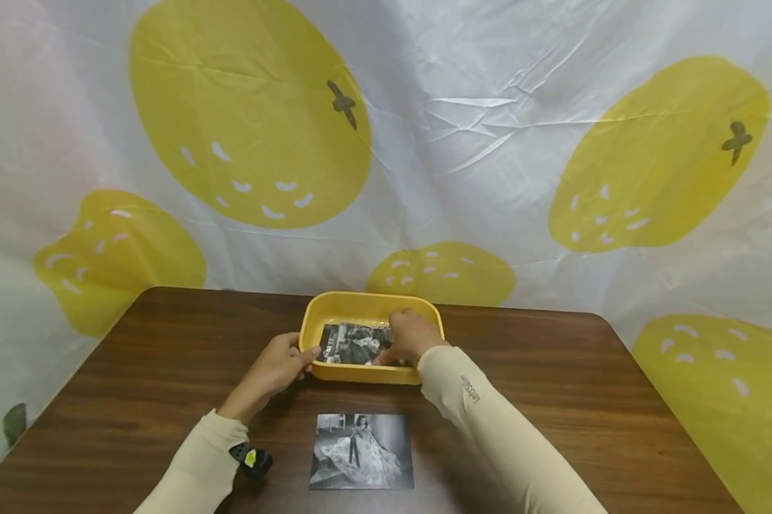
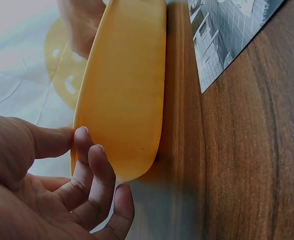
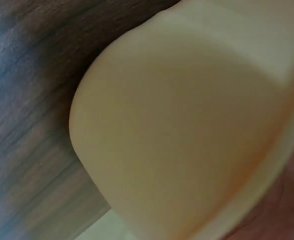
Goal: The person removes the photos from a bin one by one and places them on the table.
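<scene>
A yellow plastic bin (image 1: 366,373) stands near the table's far edge, with black-and-white photos (image 1: 355,344) lying inside it. My left hand (image 1: 281,364) pinches the bin's left rim between thumb and fingers, seen closely against the bin wall (image 2: 122,90) in the left wrist view. Reaching in from the right, my right hand (image 1: 411,334) grips the right end of the photos, thumb at the near side; some fingertips are hidden. The right wrist view shows mostly the bin's outer wall (image 3: 171,130). Another photo (image 1: 362,452), of a person in a wide gown, lies flat on the table.
The brown wood-grain table (image 1: 540,400) extends on both sides of the bin. Behind it hangs a white curtain (image 1: 463,171) printed with large yellow fruit. A black strap device (image 1: 252,459) sits on the left wrist.
</scene>
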`<action>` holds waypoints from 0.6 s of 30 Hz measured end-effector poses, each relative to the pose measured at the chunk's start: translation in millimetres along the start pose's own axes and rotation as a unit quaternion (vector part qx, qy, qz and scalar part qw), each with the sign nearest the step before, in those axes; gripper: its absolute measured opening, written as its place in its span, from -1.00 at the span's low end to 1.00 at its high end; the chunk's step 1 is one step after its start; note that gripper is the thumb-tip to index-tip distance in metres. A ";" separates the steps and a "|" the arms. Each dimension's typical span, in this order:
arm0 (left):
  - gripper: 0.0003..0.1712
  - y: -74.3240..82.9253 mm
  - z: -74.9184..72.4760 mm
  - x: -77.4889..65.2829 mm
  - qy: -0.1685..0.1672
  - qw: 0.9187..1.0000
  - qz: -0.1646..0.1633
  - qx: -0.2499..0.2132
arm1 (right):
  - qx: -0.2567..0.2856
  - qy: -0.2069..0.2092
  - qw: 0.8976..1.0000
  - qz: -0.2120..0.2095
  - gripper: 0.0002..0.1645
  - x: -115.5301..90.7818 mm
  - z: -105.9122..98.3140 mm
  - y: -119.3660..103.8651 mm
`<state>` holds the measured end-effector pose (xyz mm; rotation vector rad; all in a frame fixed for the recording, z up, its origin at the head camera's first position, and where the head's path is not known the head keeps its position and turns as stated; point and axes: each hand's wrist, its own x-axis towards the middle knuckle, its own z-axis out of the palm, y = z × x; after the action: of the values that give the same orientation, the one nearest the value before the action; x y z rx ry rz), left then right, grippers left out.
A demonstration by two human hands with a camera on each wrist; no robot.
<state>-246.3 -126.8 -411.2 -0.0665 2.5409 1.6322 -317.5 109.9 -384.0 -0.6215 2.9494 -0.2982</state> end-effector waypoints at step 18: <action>-0.62 0.2 0.6 -1.6 0.005 1.000 -0.002 -0.004 | 0.001 0.028 0.997 0.073 -0.25 12.6 19.0 11.0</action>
<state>-244.7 -126.2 -411.1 -0.0815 2.5402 1.6437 -330.5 111.5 -405.8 -0.4014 3.0261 -0.3099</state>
